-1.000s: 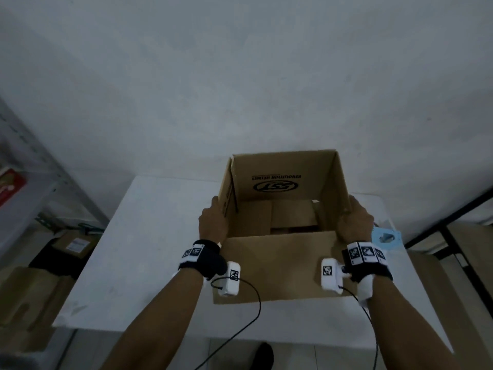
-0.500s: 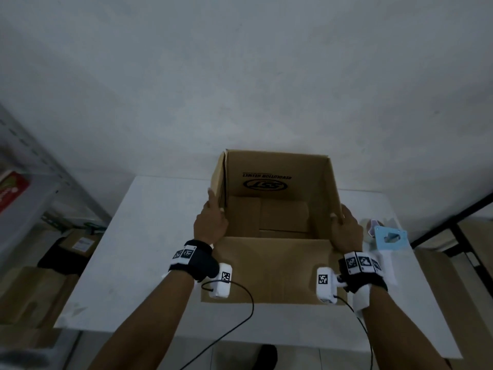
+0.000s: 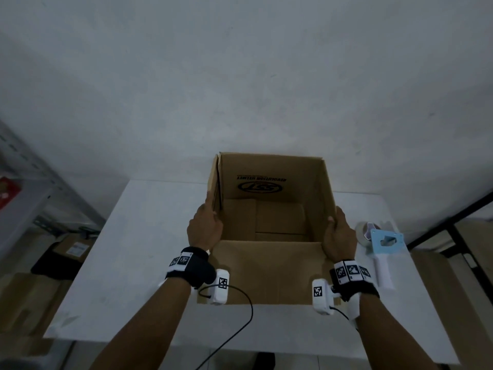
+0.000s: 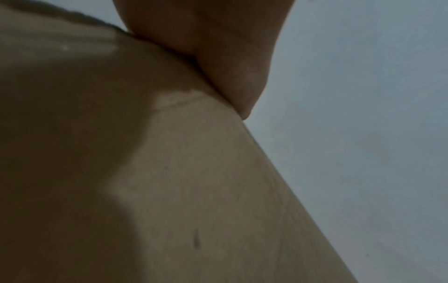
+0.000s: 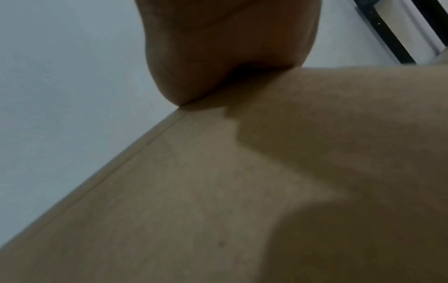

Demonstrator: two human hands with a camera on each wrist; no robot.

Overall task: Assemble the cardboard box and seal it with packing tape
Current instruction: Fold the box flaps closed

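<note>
dim, bluish light; soft wrist views, wide-angle bending at edges.

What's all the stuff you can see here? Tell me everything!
cardboard box: one, brown, open-topped, middle of the table
table: one, white, under the box
tape dispenser: one, light blue and white, on the table right of the box
shelf: one, grey metal, far left
floor cartons: a few, brown, on the floor at left
wrist cameras: two, white, one by each wrist
wristbands: two, black with square markers
cable: one, black, from the left wrist camera
left hand: against the box's left wall
right hand: against the box's right wall
</note>
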